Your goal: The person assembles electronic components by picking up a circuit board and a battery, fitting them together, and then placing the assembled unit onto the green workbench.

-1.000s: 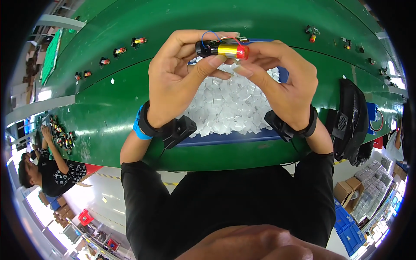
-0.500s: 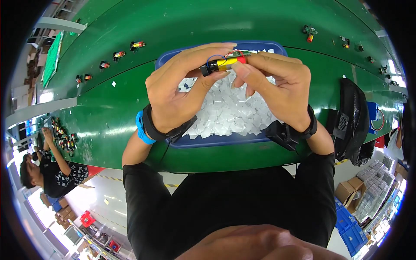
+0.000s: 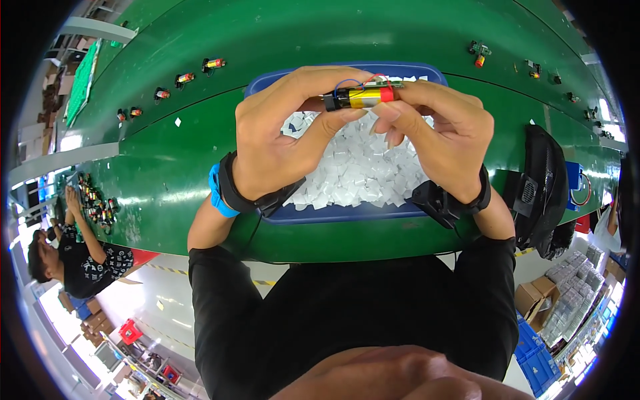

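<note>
Between my two hands, above a blue tray (image 3: 347, 214) full of small white pieces (image 3: 363, 167), is a cylindrical battery (image 3: 362, 99) wrapped in yellow, with a black end and a red end. A thin green circuit board (image 3: 393, 85) lies along its upper side, with a red and a blue wire looping over it. My left hand (image 3: 280, 133) pinches the black end between thumb and fingers. At the red end, my right hand (image 3: 447, 130) grips with thumb and forefinger, its other fingers curled beneath. Fingers partly hide the board.
Similar battery assemblies (image 3: 213, 64) sit in a row on the green table (image 3: 320, 40) at far left, with more (image 3: 480, 59) at far right. A black bag-like object (image 3: 537, 180) lies to the right. At left, another person (image 3: 87, 257) works by a heap of assemblies (image 3: 97, 203).
Both hands and the battery have shifted slightly to the right. The battery now lies more level, with more of its yellow side showing. Both hands keep their grip.
</note>
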Motion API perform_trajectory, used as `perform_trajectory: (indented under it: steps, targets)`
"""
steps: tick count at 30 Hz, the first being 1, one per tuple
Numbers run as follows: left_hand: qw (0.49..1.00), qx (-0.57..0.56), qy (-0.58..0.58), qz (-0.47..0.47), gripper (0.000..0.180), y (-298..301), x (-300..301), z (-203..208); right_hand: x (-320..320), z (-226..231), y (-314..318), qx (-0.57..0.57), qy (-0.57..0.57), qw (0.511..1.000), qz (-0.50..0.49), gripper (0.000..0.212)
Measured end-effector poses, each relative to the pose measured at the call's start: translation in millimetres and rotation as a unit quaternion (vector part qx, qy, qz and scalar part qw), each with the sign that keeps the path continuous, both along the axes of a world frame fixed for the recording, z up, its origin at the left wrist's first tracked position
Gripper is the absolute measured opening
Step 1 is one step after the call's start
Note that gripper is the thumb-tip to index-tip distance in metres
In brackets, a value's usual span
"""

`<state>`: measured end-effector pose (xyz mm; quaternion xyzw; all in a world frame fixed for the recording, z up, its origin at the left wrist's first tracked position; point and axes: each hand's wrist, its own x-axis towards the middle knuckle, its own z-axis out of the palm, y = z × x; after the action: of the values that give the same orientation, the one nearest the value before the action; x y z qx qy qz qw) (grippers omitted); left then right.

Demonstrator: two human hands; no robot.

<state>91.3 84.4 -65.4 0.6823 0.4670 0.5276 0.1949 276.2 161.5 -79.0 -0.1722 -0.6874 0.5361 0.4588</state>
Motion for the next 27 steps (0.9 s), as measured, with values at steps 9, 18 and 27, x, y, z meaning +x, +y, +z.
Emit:
perform_trajectory:
  steps: [9, 18, 27]
  targets:
    - [0.863, -0.351, -0.341, -0.126, 0.033, 3.7, -12.7, 12.7, 12.8, 13.2, 16.3, 0.217, -0.076, 0.972, -0.043, 0.015]
    - [0.854, -0.411, -0.280, -0.154, 0.031, 7.2, -12.8, 2.4, 5.3, -4.8, 22.0, 0.329, -0.083, 0.940, -0.036, 0.034]
    - [0.949, -0.276, -0.144, 0.046, 0.035, 24.7, -74.2, 7.3, 35.8, -18.7, 134.8, -0.034, -0.193, 0.975, -0.102, 0.037]
